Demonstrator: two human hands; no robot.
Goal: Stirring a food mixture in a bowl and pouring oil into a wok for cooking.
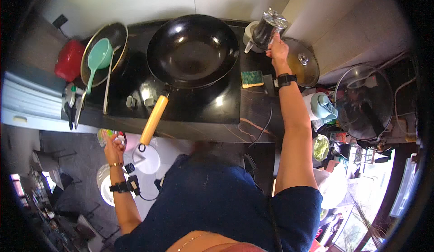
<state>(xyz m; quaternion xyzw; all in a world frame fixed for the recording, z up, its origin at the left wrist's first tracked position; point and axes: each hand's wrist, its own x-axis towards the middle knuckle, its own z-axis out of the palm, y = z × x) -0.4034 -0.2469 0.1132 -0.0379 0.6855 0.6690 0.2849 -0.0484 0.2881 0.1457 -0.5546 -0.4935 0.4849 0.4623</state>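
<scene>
My right hand [278, 51] grips a dark, shiny-lidded oil pot [262, 35] by its side at the back right of the counter. Its short spout points down and left, and a white container [250, 32] sits behind it. A black wok [193, 52] with a wooden handle [154, 119] rests on the black glass cooktop [203, 104]. No food shows in the wok. Below the counter's front edge, my left hand [114, 148] hangs with bent fingers at a colourful packet-like item [102, 135]; whether it is gripped is unclear.
A green sponge [252, 78] and a glass lid [307, 70] lie near my right arm. At left, a pan [117, 38] holds a mint ladle [100, 53], beside a red object [69, 60]. A larger glass lid [359, 103] stands at right. A white basket [105, 184] is below.
</scene>
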